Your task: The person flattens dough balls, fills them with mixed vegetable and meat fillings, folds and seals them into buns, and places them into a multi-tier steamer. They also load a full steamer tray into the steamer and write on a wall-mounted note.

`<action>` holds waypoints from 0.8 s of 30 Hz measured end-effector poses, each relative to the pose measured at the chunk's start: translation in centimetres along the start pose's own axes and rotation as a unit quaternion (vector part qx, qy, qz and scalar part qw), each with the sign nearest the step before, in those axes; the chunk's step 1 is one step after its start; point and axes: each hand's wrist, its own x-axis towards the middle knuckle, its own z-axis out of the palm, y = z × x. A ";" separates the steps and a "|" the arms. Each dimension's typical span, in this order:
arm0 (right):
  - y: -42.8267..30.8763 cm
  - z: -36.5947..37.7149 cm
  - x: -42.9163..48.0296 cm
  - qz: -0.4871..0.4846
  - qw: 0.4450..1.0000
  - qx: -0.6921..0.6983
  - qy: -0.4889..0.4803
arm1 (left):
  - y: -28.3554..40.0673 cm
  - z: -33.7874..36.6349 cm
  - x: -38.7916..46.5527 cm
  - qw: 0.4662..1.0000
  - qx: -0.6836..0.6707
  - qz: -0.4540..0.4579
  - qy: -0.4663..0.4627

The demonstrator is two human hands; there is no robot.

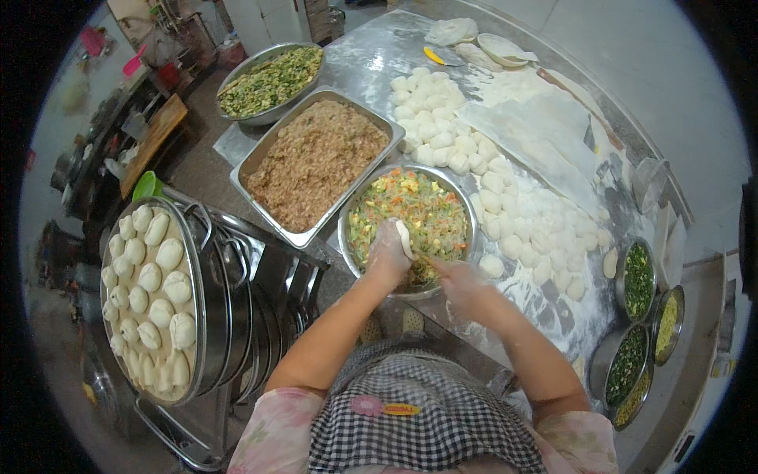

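My left hand, white with flour, cups a round dough wrapper above the near side of a round metal bowl. Inside that bowl is a mixed filling with what look like egg, carrot and green vegetable pieces. A thin wooden stick or spatula is gripped in my right hand, which is blurred. Its tip reaches toward the wrapper and the filling. Just right of the bowl lies a dough ball on the floured metal table.
A rectangular pan of minced filling and a bowl of green filling stand beyond. Dough balls cover the table, partly under a plastic sheet. Stacked steamers hold filled buns at left. Bowls of chopped greens stand right.
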 end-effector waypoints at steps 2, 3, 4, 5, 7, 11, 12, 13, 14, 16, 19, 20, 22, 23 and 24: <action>2.5 -0.8 -0.4 0.036 0.999 0.033 0.018 | 0.3 -0.5 0.0 0.999 -0.021 -0.019 -0.027; 3.2 -0.6 -0.2 0.073 0.994 0.059 0.050 | 0.4 -0.7 -0.2 0.998 -0.030 -0.036 -0.029; 3.6 0.0 0.0 0.115 0.988 0.076 0.076 | 0.5 -0.8 -0.3 0.997 -0.049 -0.050 -0.020; 3.6 0.9 0.5 0.041 0.995 0.063 0.071 | 0.5 -0.9 -0.4 0.999 -0.017 -0.032 -0.020; 2.9 2.7 1.9 -0.062 0.997 0.016 0.048 | 0.4 -0.8 -0.7 1.000 0.029 -0.006 -0.009; 0.8 3.9 1.9 -0.085 0.991 -0.048 0.092 | -0.1 -0.4 -0.7 0.998 0.030 -0.011 0.046; 1.0 2.8 1.8 -0.120 0.988 -0.061 0.081 | -0.3 -0.3 -0.5 0.998 0.014 -0.008 0.054; 1.4 1.4 1.7 -0.117 0.988 -0.087 0.050 | -0.5 -0.2 -0.3 0.997 -0.009 0.005 0.073; 1.7 0.1 1.7 -0.094 0.994 -0.040 0.049 | -0.7 -0.2 0.0 0.998 -0.022 -0.011 0.052; 2.5 -2.3 2.2 0.006 0.999 0.035 0.026 | -0.9 -0.4 0.6 0.997 -0.064 -0.020 0.036; 1.7 -2.0 3.5 0.072 0.975 0.190 -0.094 | -0.7 -0.8 0.7 0.999 -0.036 -0.002 0.022; 1.0 -0.8 3.6 0.054 0.989 0.111 -0.086 | -0.5 -0.9 0.4 0.999 -0.014 0.011 0.040; -0.5 1.9 2.7 0.004 0.997 -0.045 -0.066 | -0.1 -1.0 -0.6 0.996 0.030 0.036 0.070; -0.6 2.2 1.9 -0.022 0.999 -0.018 -0.033 | 0.1 -1.0 -1.1 0.997 0.035 0.039 0.054; -0.6 2.2 1.1 -0.041 0.999 0.001 -0.011 | 0.2 -0.9 -1.5 0.998 0.039 0.041 0.040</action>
